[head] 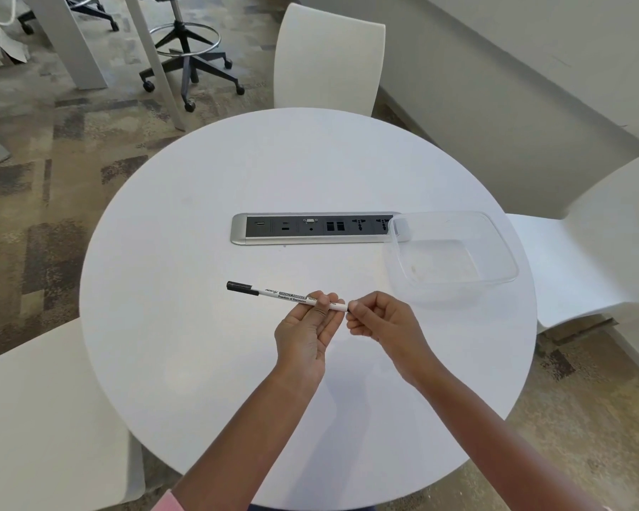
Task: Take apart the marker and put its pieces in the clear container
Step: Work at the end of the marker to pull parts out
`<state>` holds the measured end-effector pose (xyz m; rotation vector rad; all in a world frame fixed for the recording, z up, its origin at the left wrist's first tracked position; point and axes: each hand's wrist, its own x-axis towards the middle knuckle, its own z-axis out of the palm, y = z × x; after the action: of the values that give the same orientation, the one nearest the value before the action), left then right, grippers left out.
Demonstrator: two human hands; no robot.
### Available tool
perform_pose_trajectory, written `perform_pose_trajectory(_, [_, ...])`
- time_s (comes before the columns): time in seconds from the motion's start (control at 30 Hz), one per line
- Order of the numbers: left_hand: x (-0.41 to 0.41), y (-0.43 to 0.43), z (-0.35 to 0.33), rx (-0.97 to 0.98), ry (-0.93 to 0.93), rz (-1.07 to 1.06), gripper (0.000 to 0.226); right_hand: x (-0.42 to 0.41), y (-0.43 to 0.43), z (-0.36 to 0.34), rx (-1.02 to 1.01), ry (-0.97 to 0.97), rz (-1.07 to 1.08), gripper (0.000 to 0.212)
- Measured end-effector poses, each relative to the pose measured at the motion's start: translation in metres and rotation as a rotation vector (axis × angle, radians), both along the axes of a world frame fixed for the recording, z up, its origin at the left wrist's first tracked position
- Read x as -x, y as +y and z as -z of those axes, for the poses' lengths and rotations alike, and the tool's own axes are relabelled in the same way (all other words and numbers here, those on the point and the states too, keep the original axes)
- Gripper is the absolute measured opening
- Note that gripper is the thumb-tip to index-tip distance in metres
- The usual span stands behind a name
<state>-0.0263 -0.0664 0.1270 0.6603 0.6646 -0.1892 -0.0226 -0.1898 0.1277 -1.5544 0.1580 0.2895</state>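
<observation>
Marker (pixel 285 293) held over the surface (pixel 200 363), cap (pixel 242 287) on.
Left grip (pixel 305 328) grasps the barrel; right grip (pixel 379 322) pinches its white end; clear container (pixel 502 248) stands apart.

I read bright, even, diffuse illumination. The white counter (pixel 200 363) is near overexposure, and only faint, soft-edged shadows lie below the fingers (pixel 321 299). Print beside the fingers is legible. Detail softens far beyond them. Wide-angle distortion bends lines at the frame edges.
</observation>
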Motion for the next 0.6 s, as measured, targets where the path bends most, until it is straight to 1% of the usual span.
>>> perform_pose_trajectory(0.07, [-0.0003, 0.0008, -0.0001, 0.002, 0.000, -0.006, 0.011, -0.0011, -0.0002, -0.0004, 0.069, -0.063, -0.019, 0.012])
perform_pose_trajectory(0.17, [-0.0009, 0.0015, -0.0018, 0.008, -0.005, -0.010, 0.010, 0.0019, 0.0006, -0.0006, 0.236, -0.202, -0.026, 0.023])
perform_pose_trajectory(0.2, [-0.0014, 0.0017, -0.0026, 0.008, -0.010, -0.010, 0.010, 0.0032, 0.0006, 0.0004, 0.261, -0.241, -0.027, 0.023])
perform_pose_trajectory(0.27, [-0.0024, 0.0022, -0.0034, 0.001, -0.019, -0.008, 0.010, 0.0045, 0.0006, 0.0009, 0.226, -0.209, -0.029, 0.015])
perform_pose_trajectory(0.33, [-0.0023, 0.0020, -0.0032, -0.002, -0.018, -0.005, 0.010, 0.0032, 0.0006, 0.0017, 0.175, -0.092, -0.023, 0.009])
perform_pose_trajectory(0.43, [-0.0003, 0.0007, -0.0022, -0.015, -0.021, 0.008, 0.011, 0.0024, 0.0019, 0.0024, 0.124, 0.024, -0.035, 0.018])
perform_pose_trajectory(0.5, [0.0008, 0.0004, -0.0015, -0.017, -0.027, 0.007, 0.011, 0.0030, 0.0025, 0.0032, 0.129, 0.008, -0.041, 0.018])
perform_pose_trajectory(0.57, [0.0010, 0.0003, -0.0017, -0.015, -0.026, 0.005, 0.011, 0.0035, 0.0016, 0.0023, 0.159, -0.053, -0.039, 0.011])
perform_pose_trajectory(0.6, [0.0008, 0.0000, -0.0018, -0.013, -0.024, 0.003, 0.011, 0.0037, 0.0012, 0.0017, 0.181, -0.090, -0.039, 0.011])
